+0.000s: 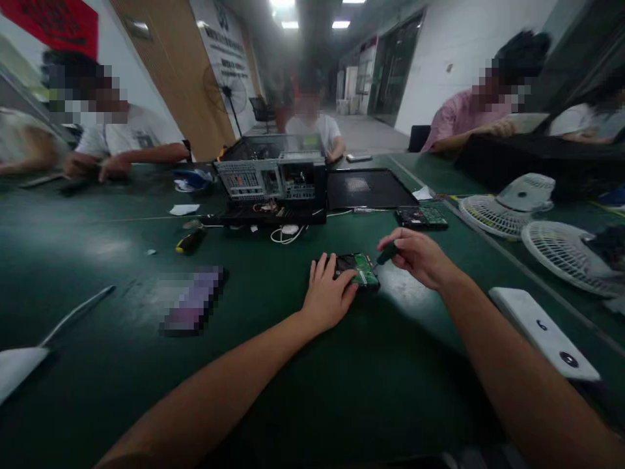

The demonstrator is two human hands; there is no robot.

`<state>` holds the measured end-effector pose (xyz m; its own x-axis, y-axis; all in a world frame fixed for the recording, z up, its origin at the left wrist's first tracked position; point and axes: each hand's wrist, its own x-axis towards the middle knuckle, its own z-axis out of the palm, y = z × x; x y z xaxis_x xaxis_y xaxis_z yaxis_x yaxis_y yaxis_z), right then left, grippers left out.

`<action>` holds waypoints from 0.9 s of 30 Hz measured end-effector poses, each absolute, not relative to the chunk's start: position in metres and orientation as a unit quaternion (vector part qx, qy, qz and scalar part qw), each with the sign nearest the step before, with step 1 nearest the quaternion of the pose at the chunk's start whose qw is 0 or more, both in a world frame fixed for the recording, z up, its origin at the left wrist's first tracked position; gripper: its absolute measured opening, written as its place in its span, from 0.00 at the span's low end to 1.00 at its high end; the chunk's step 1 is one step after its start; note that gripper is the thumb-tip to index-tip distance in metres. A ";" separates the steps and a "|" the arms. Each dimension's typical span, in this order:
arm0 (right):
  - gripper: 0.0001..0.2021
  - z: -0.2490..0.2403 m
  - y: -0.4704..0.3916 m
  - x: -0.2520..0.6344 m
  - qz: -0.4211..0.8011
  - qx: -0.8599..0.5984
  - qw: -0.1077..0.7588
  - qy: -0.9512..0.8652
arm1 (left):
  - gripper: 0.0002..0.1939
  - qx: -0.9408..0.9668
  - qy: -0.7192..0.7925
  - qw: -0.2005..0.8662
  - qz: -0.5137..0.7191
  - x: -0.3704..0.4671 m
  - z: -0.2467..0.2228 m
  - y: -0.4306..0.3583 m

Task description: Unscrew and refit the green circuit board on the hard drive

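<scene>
Green surfacing covers the table point(273, 404). Nearest at right lies a white case point(541, 332) marked with a dark figure; at left lies a pixelated purple item point(195, 296).

The hard drive point(364, 268) lies flat on the table, forward of centre between the hands. Its outline is rectangular and thin: black body at left, green circuit board with pale markings at right. The left hand point(327, 293) rests on its left portion, fingers apart, thumb extended over the board. The right hand point(415, 257) has its fingers clamped on a dark-handled screwdriver point(388, 252); the shaft reaches the drive's right edge. Tip contact cannot be determined.

Beyond: a yellow-and-black tool point(189, 241) at left, a second board-bearing unit point(422, 218) at right, then an open computer chassis point(271, 176) beside a flat black panel point(368, 187). Two white fan parts point(508, 205) occupy the right side. Seated people point(312, 127) line the far side.
</scene>
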<state>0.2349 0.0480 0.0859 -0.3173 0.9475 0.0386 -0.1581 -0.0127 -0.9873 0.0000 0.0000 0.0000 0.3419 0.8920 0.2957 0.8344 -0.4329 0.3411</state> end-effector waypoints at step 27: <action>0.12 0.090 0.040 0.226 0.648 -0.358 0.404 -0.538 | 0.17 0.821 0.519 0.073 0.228 -0.003 0.003 -0.001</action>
<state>0.2256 0.0403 0.0897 -0.4168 0.9085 -0.0292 -0.1387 -0.0953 -0.9857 -0.0026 -0.0008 0.0026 0.3581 0.8845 0.2991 0.8181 -0.4516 0.3559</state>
